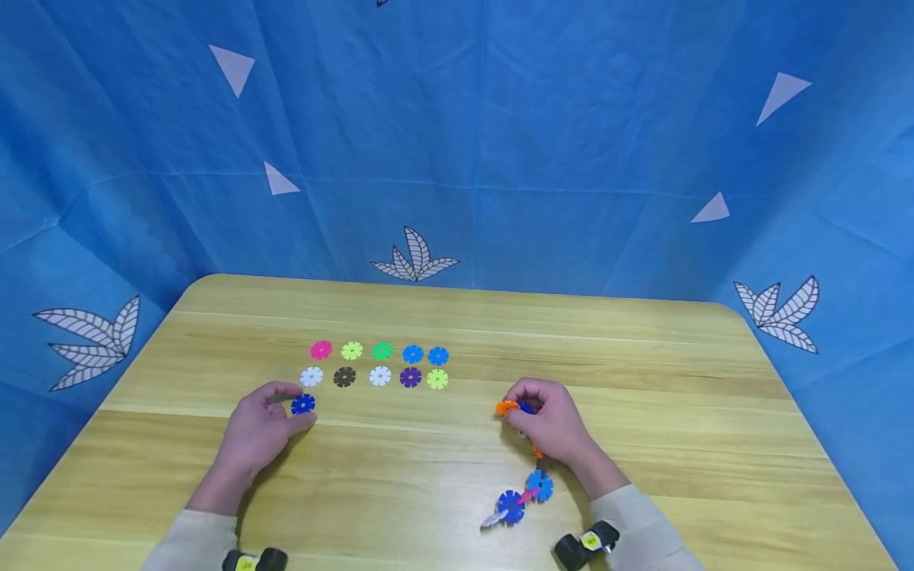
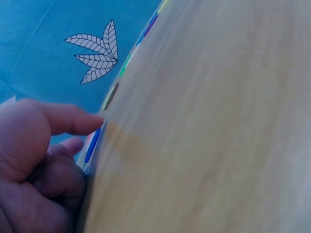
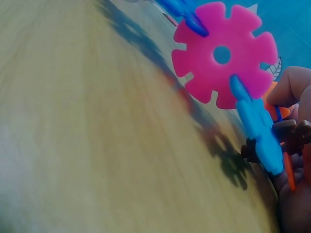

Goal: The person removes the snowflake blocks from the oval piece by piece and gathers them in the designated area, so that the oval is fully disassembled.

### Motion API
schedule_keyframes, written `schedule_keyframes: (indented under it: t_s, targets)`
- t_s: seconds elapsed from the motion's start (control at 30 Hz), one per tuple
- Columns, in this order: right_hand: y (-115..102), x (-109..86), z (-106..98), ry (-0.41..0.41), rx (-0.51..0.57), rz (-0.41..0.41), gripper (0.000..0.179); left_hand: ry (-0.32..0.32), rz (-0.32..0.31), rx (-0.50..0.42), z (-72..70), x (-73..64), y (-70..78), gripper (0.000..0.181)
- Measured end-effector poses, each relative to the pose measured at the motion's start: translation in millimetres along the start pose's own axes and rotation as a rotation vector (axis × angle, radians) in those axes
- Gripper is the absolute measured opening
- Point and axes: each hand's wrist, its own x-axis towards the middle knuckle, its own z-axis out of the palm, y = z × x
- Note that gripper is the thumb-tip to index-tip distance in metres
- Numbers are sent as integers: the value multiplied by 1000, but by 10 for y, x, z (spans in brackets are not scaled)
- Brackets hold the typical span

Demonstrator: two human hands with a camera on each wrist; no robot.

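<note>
On the left, my left hand has thumb and forefinger at opposite edges of a dark blue notched plastic disc; the left wrist view shows that disc edge-on by the fingertips. My right hand pinches one end of a chain of interlocked discs, with an orange disc and a dark blue one at its fingers. Below the hand the chain trails through a light blue disc, a pink disc and another dark blue disc to a white disc. The fingers partly hide its upper links.
Two rows of loose notched discs lie flat on the wooden table, among them a pink disc, a brown disc and a purple disc. Behind the table hangs a blue patterned cloth.
</note>
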Motion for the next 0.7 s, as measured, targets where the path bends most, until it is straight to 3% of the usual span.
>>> schedule_keyframes:
  t_s: [0.33,0.53,0.7]
  targets:
    - [17,-8,-5,-3,114,-50,13,-51,70,-93,84,-56,44,50]
    - [0,-7,-10,13,154,-26,5,-101,140,-173,216,-88,113,49]
    - [-12,2,-9,-1,196,-35,13,-160,169,-211,341,-133,183,50]
